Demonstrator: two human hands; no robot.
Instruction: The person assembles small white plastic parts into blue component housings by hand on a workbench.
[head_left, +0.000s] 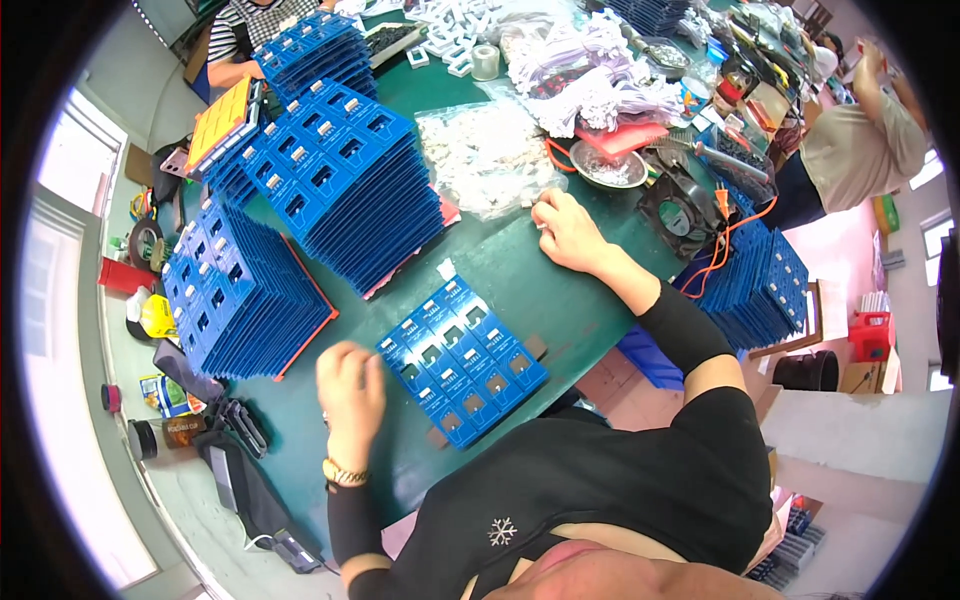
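In front of me on the green table lies a blue circuit-board panel point(464, 362) with rows of cutouts and small white connectors. My left hand point(351, 394) hovers just left of the panel, fingers curled in; what they hold, if anything, is hidden. My right hand point(568, 232) is closed beyond the panel's far right, next to a clear plastic bag point(490, 160) of small whitish parts. A tiny white part point(541, 226) shows at its fingertips. A small white piece point(446, 269) sits at the panel's far corner.
Tall stacks of blue panels point(345, 190) stand at the far left, with another stack point(235, 290) nearer. To the right are a metal bowl point(608, 168), a black fan point(682, 200) and an orange cord point(722, 245). Bundled white cables point(590, 75) lie behind. Other people work nearby.
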